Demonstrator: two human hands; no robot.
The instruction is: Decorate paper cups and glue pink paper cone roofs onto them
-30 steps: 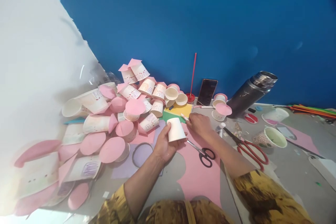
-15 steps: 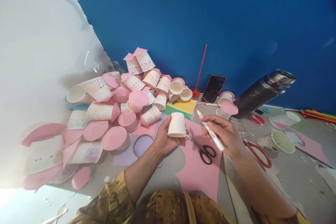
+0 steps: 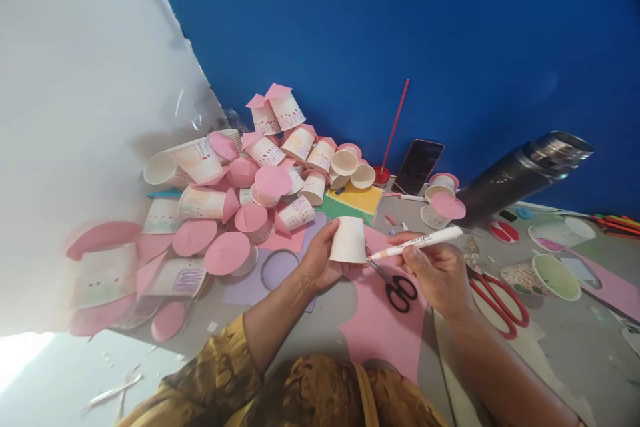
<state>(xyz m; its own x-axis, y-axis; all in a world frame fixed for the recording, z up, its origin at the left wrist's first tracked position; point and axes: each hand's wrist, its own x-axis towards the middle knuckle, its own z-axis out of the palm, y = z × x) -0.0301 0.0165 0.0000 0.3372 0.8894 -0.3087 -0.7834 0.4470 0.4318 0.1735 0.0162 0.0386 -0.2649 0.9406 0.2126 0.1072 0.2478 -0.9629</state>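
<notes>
My left hand [image 3: 323, 260] is closed around a plain white paper cup [image 3: 349, 240], which is upside down with its wide rim at the bottom. Between the fingers of my right hand [image 3: 434, 270] is a white acrylic paint marker [image 3: 425, 240]. Its pale orange tip points left, close to the cup's lower right edge; whether it touches cannot be made out. Below the hands, black-handled scissors [image 3: 397, 290] lie on a cut sheet of pink paper [image 3: 385, 340]. A grey ring of tape [image 3: 263, 273] rests on purple paper to the left.
Decorated paper cups with pink paper tops [image 3: 227, 253] are heaped at the left. A phone [image 3: 419, 167] leans on the blue wall beside a dark flask [image 3: 520, 180]. Red-handled scissors [image 3: 500, 303] and a green-lined cup [image 3: 555, 277] lie at the right.
The marker has turned from pointing up and left to pointing left and slightly down, its tip now near the cup's rim. My left hand still holds the cup. The view has shifted slightly.
</notes>
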